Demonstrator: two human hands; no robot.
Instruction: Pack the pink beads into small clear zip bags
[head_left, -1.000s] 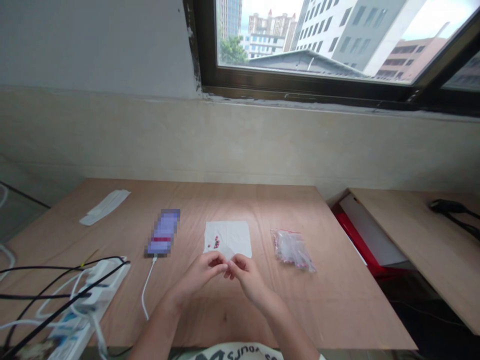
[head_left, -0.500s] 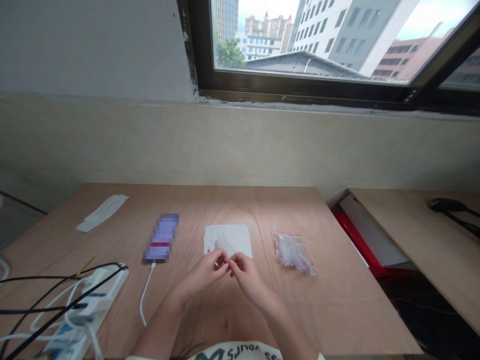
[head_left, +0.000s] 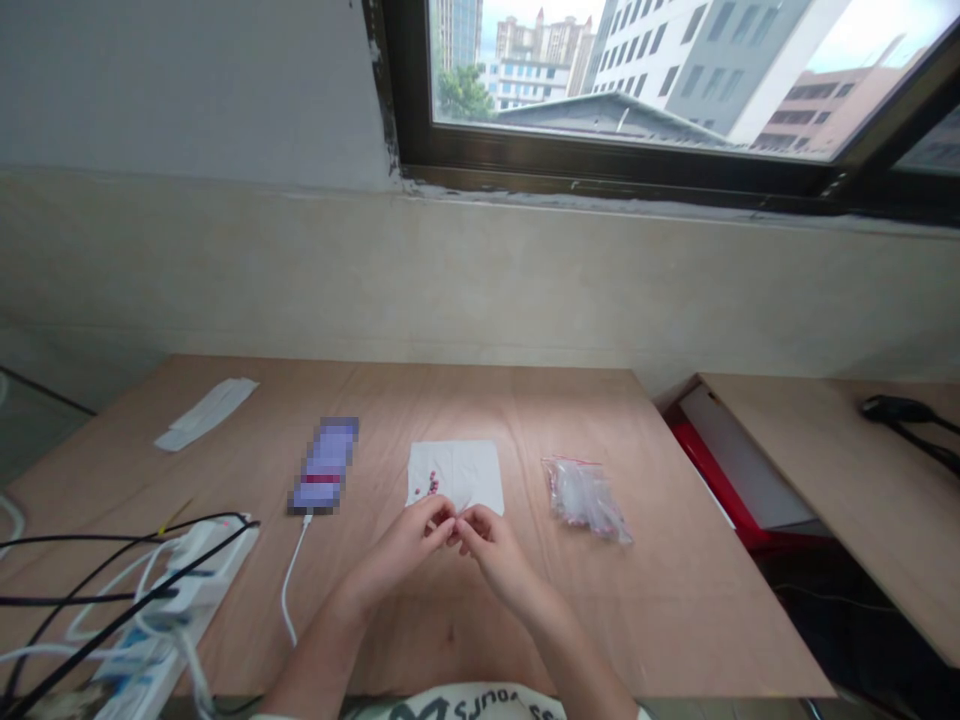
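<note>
A plywood table (head_left: 675, 620) fills the lower part of the view, beneath a dark-framed window (head_left: 637, 90) looking out on city buildings. Near the table's left edge sits a white power strip (head_left: 214, 570) crossed by black and white cables, and a white charging cable (head_left: 289, 590) runs up to a phone (head_left: 325, 465) lying flat, its face blurred out. A strip of white paper (head_left: 206, 413) lies farther back. To the right of the phone, a white paper sheet (head_left: 454, 475) lies flat, with a small cluster of dark-red beads (head_left: 433, 483) on its left half. Just beside it is a clear zip bag (head_left: 585, 498) with a red seal, holding something pale and pinkish that is hard to make out. The left hand (head_left: 401, 550) and right hand (head_left: 499, 565) meet at the sheet's lower edge, fingers curled nearly closed and fingertips pinched together; anything between them is too small to tell.
</note>
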